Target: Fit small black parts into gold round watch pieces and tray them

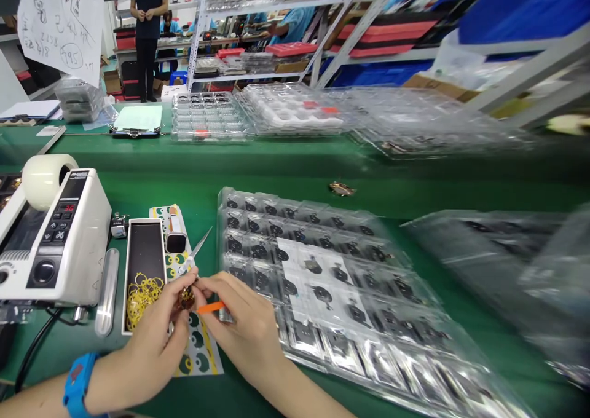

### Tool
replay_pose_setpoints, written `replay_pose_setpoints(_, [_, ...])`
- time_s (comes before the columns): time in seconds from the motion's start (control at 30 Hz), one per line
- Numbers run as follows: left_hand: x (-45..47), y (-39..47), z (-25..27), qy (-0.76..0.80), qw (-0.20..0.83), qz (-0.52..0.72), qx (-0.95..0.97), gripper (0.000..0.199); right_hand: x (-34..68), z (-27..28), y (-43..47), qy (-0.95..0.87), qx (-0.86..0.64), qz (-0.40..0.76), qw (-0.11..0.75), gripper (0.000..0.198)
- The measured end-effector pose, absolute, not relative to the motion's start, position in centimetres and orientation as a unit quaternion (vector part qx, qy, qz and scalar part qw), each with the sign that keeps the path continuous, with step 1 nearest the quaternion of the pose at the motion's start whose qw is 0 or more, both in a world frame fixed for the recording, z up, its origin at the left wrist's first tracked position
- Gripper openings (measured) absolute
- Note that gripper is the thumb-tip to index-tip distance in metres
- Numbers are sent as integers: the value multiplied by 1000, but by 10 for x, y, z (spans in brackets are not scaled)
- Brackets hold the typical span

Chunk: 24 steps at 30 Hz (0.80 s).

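My left hand point(159, 329) is closed around a small round gold-and-dark part point(186, 298), holding it above the bench. My right hand point(242, 323) meets it there, thumb and fingers pinched at the part's edge. An orange stick point(211, 307) pokes out from between the right fingers; its far end is hidden. Just beyond the fingertips, a pointed metal blade point(201, 243) angles away; I cannot tell whether it is held or lying down. Beneath the hands lies a sheet of yellow and dark-green ring stickers point(199, 344). A narrow box point(146, 246) left of them contains yellow rings point(144, 298).
A white tape dispenser point(69, 233) stands at left. A clear tray point(322, 270) of dark round parts covers the bench at right, with plastic bags point(498, 270) beyond. A small metallic part point(342, 189) lies behind. Stacked trays point(292, 107) and a clipboard point(137, 120) occupy the ledge.
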<state>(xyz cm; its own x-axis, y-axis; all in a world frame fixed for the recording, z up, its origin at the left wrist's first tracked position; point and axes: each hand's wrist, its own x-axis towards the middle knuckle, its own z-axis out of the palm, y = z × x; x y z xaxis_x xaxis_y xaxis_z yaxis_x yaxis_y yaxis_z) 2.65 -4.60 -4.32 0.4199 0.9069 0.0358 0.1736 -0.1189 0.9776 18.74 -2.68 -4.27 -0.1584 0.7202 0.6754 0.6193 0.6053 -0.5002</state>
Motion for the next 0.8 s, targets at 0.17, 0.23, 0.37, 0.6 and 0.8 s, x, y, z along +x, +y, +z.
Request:
replay_pose_setpoints(0.17, [25,-43,-42,416,509,336,675,48,188,-38,-27,-766,-406,106,487,17])
replay_pose_setpoints(0.23, [24,-38,-43,431,507,344,663,47,189,-35,-31,-763,-387,152,495,18])
replay_pose_setpoints(0.37, [18,-25,-37,446,520,419,595,39,190,-31,-39,-767,-363,180,497,17])
replay_pose_setpoints(0.6, [9,-6,-11,440,549,551,449,23,170,-62,-45,-864,-336,38,373,21])
replay_pose_setpoints(0.8, [10,-6,-10,434,612,530,396,32,167,-62,-53,-875,-332,18,352,30])
